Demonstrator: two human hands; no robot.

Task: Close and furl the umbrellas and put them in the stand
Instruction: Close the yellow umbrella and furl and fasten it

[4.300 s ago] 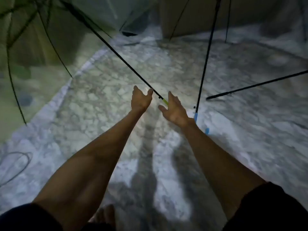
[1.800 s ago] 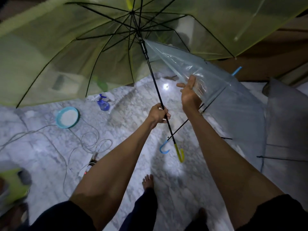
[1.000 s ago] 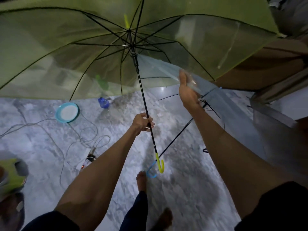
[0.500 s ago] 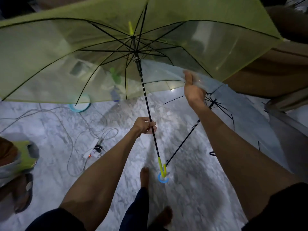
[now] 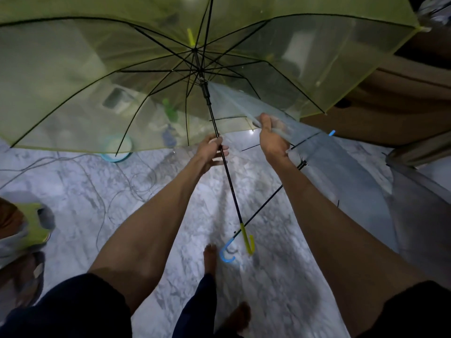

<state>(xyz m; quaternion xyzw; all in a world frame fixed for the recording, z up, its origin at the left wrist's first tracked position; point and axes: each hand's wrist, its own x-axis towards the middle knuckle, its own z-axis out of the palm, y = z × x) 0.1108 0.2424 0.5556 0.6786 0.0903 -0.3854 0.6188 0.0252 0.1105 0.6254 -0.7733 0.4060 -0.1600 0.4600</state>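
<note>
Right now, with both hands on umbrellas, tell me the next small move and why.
Probably release the blue umbrella and bring the right hand up to the runner of the green umbrella. The left hand grips its shaft, it is fully open, and the runner sits far up the shaft from that hand.

Floor: you see pale grey-white marble floor (image 5: 73, 191) with darker veins, running under everything in view.
Light: the room is dim for you; one small bright glare (image 5: 251, 132) sits on the floor ahead, near centre.
Cables: thin pale cables (image 5: 102, 198) loop loosely across the floor to your left.
Dish: a round light-blue dish (image 5: 116, 156) rests on the floor beyond the cables.
Furniture: a broad brown piece (image 5: 390, 106) with a curved edge fills your upper right; you cannot tell what kind.
Left edge: a yellow-green and grey object (image 5: 31, 228) sits low, cut off by the frame.
Footwear: what looks like a dark sandal (image 5: 31, 281) lies just below it.
</note>
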